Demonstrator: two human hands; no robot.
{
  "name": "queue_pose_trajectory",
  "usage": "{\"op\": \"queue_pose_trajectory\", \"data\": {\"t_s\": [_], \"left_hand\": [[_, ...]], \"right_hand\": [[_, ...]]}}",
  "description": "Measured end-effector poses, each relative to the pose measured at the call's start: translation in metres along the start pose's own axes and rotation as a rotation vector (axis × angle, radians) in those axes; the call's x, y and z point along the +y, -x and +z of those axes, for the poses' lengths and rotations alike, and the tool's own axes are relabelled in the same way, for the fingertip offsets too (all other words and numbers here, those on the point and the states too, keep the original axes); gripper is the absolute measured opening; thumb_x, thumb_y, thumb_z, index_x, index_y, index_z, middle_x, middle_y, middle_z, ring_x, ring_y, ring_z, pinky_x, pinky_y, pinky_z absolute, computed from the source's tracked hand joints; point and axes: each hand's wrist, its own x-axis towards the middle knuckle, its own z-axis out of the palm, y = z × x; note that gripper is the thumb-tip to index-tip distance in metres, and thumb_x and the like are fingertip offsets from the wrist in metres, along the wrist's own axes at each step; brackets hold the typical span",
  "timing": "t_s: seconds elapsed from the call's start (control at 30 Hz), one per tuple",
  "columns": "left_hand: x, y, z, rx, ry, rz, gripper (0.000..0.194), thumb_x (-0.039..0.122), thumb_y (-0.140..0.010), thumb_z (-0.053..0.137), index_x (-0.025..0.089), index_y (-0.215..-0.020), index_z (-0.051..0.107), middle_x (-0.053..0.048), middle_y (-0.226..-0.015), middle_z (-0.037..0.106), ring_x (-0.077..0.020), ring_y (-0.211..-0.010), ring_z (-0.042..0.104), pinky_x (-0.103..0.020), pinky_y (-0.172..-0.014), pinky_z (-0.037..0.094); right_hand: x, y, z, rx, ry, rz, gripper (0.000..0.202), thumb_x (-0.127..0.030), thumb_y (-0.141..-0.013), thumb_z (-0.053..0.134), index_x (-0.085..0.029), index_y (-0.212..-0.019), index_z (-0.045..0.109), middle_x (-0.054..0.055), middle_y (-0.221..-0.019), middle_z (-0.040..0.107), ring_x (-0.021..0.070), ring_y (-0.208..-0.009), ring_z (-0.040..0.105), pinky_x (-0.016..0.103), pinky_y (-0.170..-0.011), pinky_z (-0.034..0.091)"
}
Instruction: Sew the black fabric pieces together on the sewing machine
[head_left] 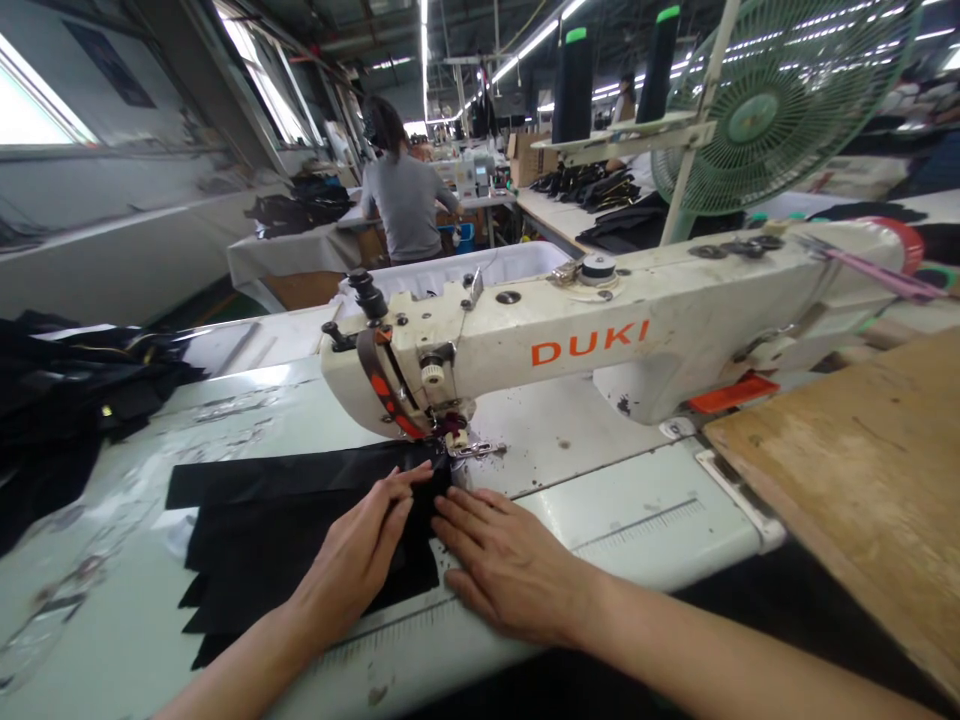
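Where the needle end of the cream sewing machine (600,340) comes down at the centre of the frame, a stack of black fabric pieces (285,530) lies flat on the pale green table (120,620), its leading corner tucked under the presser foot (471,447). The cloth is matte and thin, cut in long strips whose ends fan out in jagged steps toward the lower left. The left hand (360,555) rests on it, fingers stretched forward and pressing down, gripping nothing. The right hand (510,560) lies spread and flat just beside it, fingertips on the fabric's right edge, palm on the smooth tabletop. The machine's enamel is chipped and smudged, with orange DUKI lettering. A rough plywood board (862,480) fills the right edge; more dark cloth (67,390) is heaped at far left.
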Motion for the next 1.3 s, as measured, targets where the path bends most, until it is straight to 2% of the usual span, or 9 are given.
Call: {"op": "queue_pose_trajectory", "data": {"t_s": [0.03,0.1,0.17,0.33,0.53,0.77,0.93,1.1,1.3], "left_hand": [[-0.001,0.001,0.004,-0.027,-0.037,0.117,0.017,0.021,-0.101,0.036,0.018,-0.111,0.050,-0.012,-0.124,0.062,-0.0221,-0.124,0.054,-0.040,-0.107,0.042],[-0.002,0.003,0.010,-0.078,-0.120,0.319,0.023,0.011,-0.099,0.035,0.015,-0.115,0.051,-0.014,-0.129,0.060,-0.0225,-0.132,0.047,-0.048,-0.117,0.028],[0.002,0.003,0.014,-0.093,-0.173,0.393,0.026,0.007,-0.098,0.035,0.013,-0.114,0.054,-0.013,-0.125,0.063,-0.0221,-0.132,0.047,-0.050,-0.119,0.023],[0.011,0.002,0.013,-0.044,-0.085,0.329,0.022,0.007,-0.097,0.042,0.013,-0.111,0.059,-0.011,-0.115,0.067,-0.0195,-0.123,0.056,-0.046,-0.119,0.025],[0.013,0.003,0.016,0.079,-0.013,0.285,0.016,0.011,-0.096,0.051,0.016,-0.104,0.063,-0.007,-0.105,0.070,-0.0201,-0.118,0.059,-0.048,-0.118,0.028],[0.023,0.000,0.017,0.172,-0.012,0.268,0.015,0.010,-0.096,0.050,0.016,-0.099,0.064,-0.005,-0.097,0.071,-0.0183,-0.110,0.063,-0.045,-0.118,0.029],[0.025,-0.002,0.016,0.150,-0.028,0.287,0.016,0.012,-0.096,0.050,0.017,-0.098,0.065,-0.003,-0.092,0.071,-0.0173,-0.104,0.066,-0.043,-0.117,0.031],[0.019,-0.002,0.019,0.150,0.034,0.288,0.014,0.014,-0.096,0.052,0.018,-0.098,0.065,-0.002,-0.092,0.072,-0.0163,-0.099,0.066,-0.041,-0.115,0.033],[0.014,0.001,0.025,0.106,0.056,0.264,0.016,0.016,-0.097,0.051,0.020,-0.101,0.066,-0.002,-0.095,0.070,-0.0160,-0.103,0.064,-0.040,-0.116,0.029]], "right_hand": [[0.000,0.001,-0.001,-0.018,-0.004,0.006,0.042,-0.034,-0.101,0.042,-0.007,-0.132,0.048,0.015,-0.140,0.050,0.0245,-0.133,0.040,0.037,-0.114,0.025],[0.000,0.003,-0.002,-0.046,-0.005,0.005,0.039,-0.034,-0.101,0.041,-0.007,-0.127,0.052,0.015,-0.134,0.055,0.0251,-0.131,0.042,0.038,-0.113,0.027],[-0.001,0.005,-0.001,-0.061,0.004,0.010,0.036,-0.033,-0.100,0.042,-0.009,-0.124,0.053,0.015,-0.130,0.057,0.0257,-0.130,0.042,0.039,-0.113,0.028],[-0.003,0.015,0.005,-0.035,0.052,0.080,0.035,-0.024,-0.097,0.049,-0.011,-0.129,0.050,0.012,-0.132,0.055,0.0267,-0.122,0.046,0.042,-0.110,0.032],[-0.005,0.020,0.002,-0.046,0.035,0.154,0.045,-0.022,-0.089,0.062,-0.018,-0.132,0.049,0.008,-0.114,0.059,0.0277,-0.101,0.051,0.044,-0.089,0.046],[-0.005,0.018,0.003,-0.034,0.069,0.124,0.046,-0.020,-0.083,0.069,-0.019,-0.125,0.052,0.005,-0.097,0.059,0.0261,-0.087,0.051,0.041,-0.078,0.044],[-0.004,0.018,0.005,-0.011,0.132,0.090,0.043,-0.021,-0.080,0.072,-0.018,-0.119,0.055,0.004,-0.092,0.058,0.0248,-0.083,0.050,0.041,-0.077,0.043],[-0.003,0.019,0.006,-0.045,0.135,0.102,0.046,-0.023,-0.081,0.072,-0.018,-0.123,0.053,0.004,-0.095,0.058,0.0249,-0.084,0.051,0.042,-0.077,0.044],[-0.001,0.025,0.003,-0.057,0.142,0.100,0.045,-0.025,-0.083,0.071,-0.017,-0.124,0.054,0.005,-0.095,0.060,0.0264,-0.086,0.053,0.043,-0.076,0.047]]}}
